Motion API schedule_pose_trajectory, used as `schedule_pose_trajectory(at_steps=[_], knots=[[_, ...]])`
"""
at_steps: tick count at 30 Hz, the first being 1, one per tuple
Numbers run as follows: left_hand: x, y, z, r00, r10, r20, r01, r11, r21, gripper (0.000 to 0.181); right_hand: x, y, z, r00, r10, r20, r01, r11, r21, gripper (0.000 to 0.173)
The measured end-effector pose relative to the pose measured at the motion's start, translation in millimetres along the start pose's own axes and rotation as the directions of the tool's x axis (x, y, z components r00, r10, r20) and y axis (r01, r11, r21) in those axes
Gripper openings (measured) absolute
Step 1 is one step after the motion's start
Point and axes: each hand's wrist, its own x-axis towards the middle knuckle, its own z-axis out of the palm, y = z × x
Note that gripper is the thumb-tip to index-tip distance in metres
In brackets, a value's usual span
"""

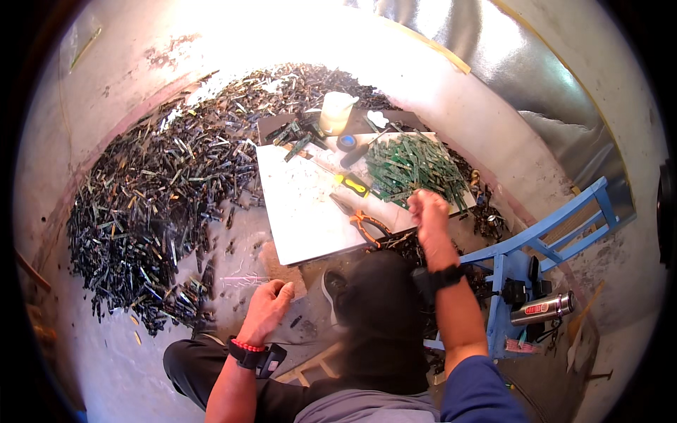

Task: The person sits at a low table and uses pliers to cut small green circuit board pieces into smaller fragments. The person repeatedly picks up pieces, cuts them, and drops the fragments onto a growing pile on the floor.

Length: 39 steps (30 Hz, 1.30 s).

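My right hand (429,211), its fingers curled, is at the near right edge of a pile of green circuit-board strips (412,164) on a white board (301,211); whether it holds a strip cannot be told. Over the floor left of my knee is my left hand (270,306), fingers bent and nothing visible in it. Orange-and-black pliers (362,219) lie on the board, below a yellow-and-black handled screwdriver (351,185). A dark-handled screwdriver (357,154) and a blue-centred tape roll (346,142) sit farther back, beside a pale plastic container (336,113).
A large heap of dark strips (153,222) covers the floor at the left and behind the board. At the right stands a blue wooden chair (534,238) with a steel flask (542,308) on it. A brown piece (283,269) lies near the board's front corner.
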Motion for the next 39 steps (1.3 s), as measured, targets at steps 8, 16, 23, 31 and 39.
schedule_pose_trajectory(at_steps=[8, 16, 23, 31, 39], knots=[[-11, -10, 7, 0.988, 0.146, -0.055, -0.100, 0.863, 0.496, 0.035, -94, 26, 27, 0.934, -0.306, 0.184, 0.349, 0.892, -0.288, 0.016], [-10, -42, 13, 0.993, 0.106, -0.045, -0.053, 0.763, 0.645, 0.037, -138, 27, 35, 0.762, -0.563, 0.320, 0.638, 0.569, -0.519, 0.014], [-18, -137, 2, 0.940, -0.105, -0.325, 0.265, 0.825, 0.499, 0.038, -157, 32, 58, 0.761, -0.459, 0.460, 0.642, 0.635, -0.429, 0.017], [-49, -162, -6, 0.844, -0.216, -0.491, 0.417, 0.840, 0.347, 0.040, -162, 42, 67, 0.806, -0.374, 0.459, 0.524, 0.811, -0.261, 0.014], [-31, -216, -25, 0.634, -0.480, -0.607, 0.555, 0.829, -0.075, 0.034, -167, 22, 40, 0.855, -0.366, 0.368, 0.494, 0.790, -0.362, 0.015]])
